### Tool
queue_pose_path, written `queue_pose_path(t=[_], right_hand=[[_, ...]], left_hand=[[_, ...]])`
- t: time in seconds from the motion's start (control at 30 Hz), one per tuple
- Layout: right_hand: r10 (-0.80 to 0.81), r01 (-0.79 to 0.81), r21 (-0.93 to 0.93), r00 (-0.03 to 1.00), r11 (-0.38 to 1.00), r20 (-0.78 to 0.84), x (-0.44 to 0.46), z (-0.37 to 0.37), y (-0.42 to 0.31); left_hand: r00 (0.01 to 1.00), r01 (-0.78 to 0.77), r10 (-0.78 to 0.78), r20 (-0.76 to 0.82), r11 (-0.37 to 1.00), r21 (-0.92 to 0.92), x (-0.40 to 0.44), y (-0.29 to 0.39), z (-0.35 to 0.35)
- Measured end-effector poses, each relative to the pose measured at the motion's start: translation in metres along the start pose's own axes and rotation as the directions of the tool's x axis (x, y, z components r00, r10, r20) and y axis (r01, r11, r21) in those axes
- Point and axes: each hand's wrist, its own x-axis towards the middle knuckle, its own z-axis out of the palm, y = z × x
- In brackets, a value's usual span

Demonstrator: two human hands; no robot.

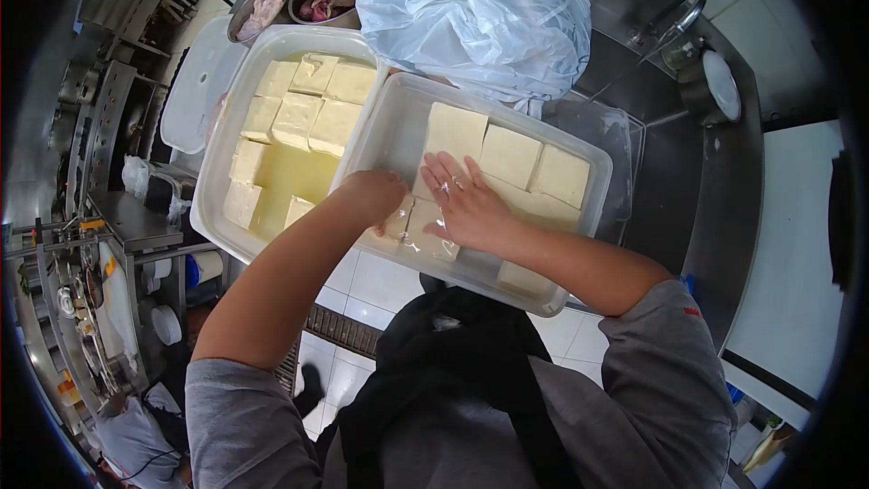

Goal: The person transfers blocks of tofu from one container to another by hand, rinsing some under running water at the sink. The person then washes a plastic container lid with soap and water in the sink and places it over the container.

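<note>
A translucent tub (pixel 597 183) in front of me holds several pale rectangular blocks (pixel 511 156) lying flat. My right hand (pixel 466 204) rests over these blocks with its fingers spread. At the tub's left side, my left hand (pixel 382 201) reaches down beside a block near the front left corner; its fingers are mostly hidden and what it holds, if anything, does not show. Left of this tub stands a white tub (pixel 206 183) with several thicker yellowish blocks (pixel 296 119) in yellowish liquid.
A light blue plastic bag (pixel 475 18) lies behind the tubs. Metal bowls (pixel 294 9) with purple onions stand at the back left, near a white lid (pixel 201 86). A faucet (pixel 679 16) and a metal pot (pixel 701 95) are at the back right. Another person (pixel 140 439) is at the lower left.
</note>
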Motion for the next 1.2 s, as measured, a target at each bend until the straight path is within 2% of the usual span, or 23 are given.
queue_pose_path(t=[0.07,0.2,0.27,0.3,0.37,0.4,0.47,0.5,0.6,0.63,0.67,0.7,0.73,0.77,0.83,0.9,0.93,0.97,1.0,1.03,1.1,1.13,1.2], right_hand=[[0.015,-0.014,-0.016,0.998,1.0,0.062,0.0,-0.001,-0.002],[0.004,-0.004,-0.023,1.0,1.0,0.006,-0.003,0.0,-0.001],[-0.046,0.041,0.114,0.998,0.993,0.039,-0.008,-0.008,0.002],[-0.052,0.047,0.107,0.998,0.993,0.04,-0.011,-0.015,0.005],[-0.195,0.196,0.021,0.952,0.98,0.236,-0.017,-0.032,0.01],[-0.206,0.209,0.012,0.95,0.978,0.233,-0.017,-0.039,0.011],[-0.264,0.332,-0.156,0.902,0.93,0.341,-0.017,-0.049,0.01],[-0.275,0.343,-0.164,0.901,0.925,0.335,-0.015,-0.049,0.008],[-0.215,0.281,-0.243,0.94,0.929,0.264,-0.01,-0.029,0.007],[-0.231,0.261,-0.269,0.963,0.927,0.138,-0.01,-0.013,0.008],[-0.247,0.24,-0.289,0.969,0.927,0.011,-0.009,-0.005,0.009],[-0.258,0.247,-0.293,0.966,0.923,0.001,-0.008,-0.004,0.007],[-0.231,0.22,-0.215,0.973,0.952,-0.026,-0.007,-0.003,0.005],[-0.197,0.189,-0.133,0.979,0.973,-0.05,-0.004,-0.003,0.003],[-0.211,0.2,-0.162,0.976,0.966,-0.057,-0.002,-0.004,0.002],[-0.217,0.202,-0.203,0.975,0.958,-0.056,-0.001,-0.007,0.001],[-0.199,0.188,-0.207,0.979,0.96,-0.034,0.0,-0.008,-0.001],[-0.177,0.17,-0.21,0.984,0.963,-0.012,0.0,-0.008,-0.004],[-0.161,0.154,-0.217,0.987,0.964,-0.016,0.0,-0.009,-0.005],[-0.13,0.131,-0.231,0.991,0.964,0.021,-0.002,-0.011,-0.007],[-0.075,0.087,-0.249,0.995,0.965,0.061,-0.007,-0.018,-0.011],[-0.009,0.036,-0.243,0.994,0.969,0.108,-0.011,-0.024,-0.014],[0.074,-0.033,-0.246,0.985,0.969,0.157,-0.021,-0.034,-0.02]], left_hand=[[1.0,0.005,-0.005,-0.028,1.0,-0.003,0.001,0.0,0.002],[0.994,-0.012,0.02,-0.111,0.998,0.068,-0.004,0.002,0.007],[0.98,0.001,0.019,-0.197,0.995,0.104,-0.006,0.003,0.013],[0.979,0.005,0.016,-0.205,0.995,0.1,-0.006,0.004,0.015],[0.963,0.005,0.018,-0.269,0.996,0.085,-0.008,0.003,0.017],[0.96,0.017,0.006,-0.28,0.997,0.081,-0.007,0.003,0.019],[0.97,0.041,-0.019,-0.242,0.996,0.085,-0.001,0.003,0.025],[0.967,0.056,-0.034,-0.251,0.995,0.084,0.001,0.004,0.029],[0.867,0.117,-0.114,-0.486,0.993,-0.023,-0.007,0.012,0.034],[0.862,0.13,-0.125,-0.491,0.991,-0.023,-0.015,0.013,0.031],[0.83,0.08,-0.097,-0.55,0.995,-0.056,-0.025,0.015,0.026],[0.792,0.027,-0.071,-0.606,0.996,-0.082,-0.038,0.015,0.016],[0.772,-0.053,-0.086,-0.629,0.979,-0.199,-0.053,0.011,0.004],[0.77,-0.044,-0.087,-0.632,0.981,-0.19,-0.061,0.004,0.002],[0.481,-0.084,-0.456,-0.749,0.826,-0.557,-0.081,-0.013,0.005],[0.368,-0.187,-0.776,-0.512,0.478,-0.858,-0.073,-0.053,0.031],[0.354,-0.326,-0.877,-0.326,0.21,-0.922,-0.061,-0.077,0.05],[0.376,-0.451,-0.919,-0.118,-0.07,-0.89,-0.047,-0.097,0.064],[0.427,-0.541,-0.902,0.065,-0.312,-0.781,-0.038,-0.108,0.064],[0.441,-0.537,-0.896,0.049,-0.307,-0.785,-0.031,-0.118,0.066],[0.602,-0.589,-0.771,0.21,-0.605,-0.535,-0.031,-0.123,0.053],[0.595,-0.588,-0.757,0.269,-0.638,-0.497,-0.027,-0.123,0.046],[0.626,-0.585,-0.738,0.251,-0.658,-0.474,-0.013,-0.136,0.056]])
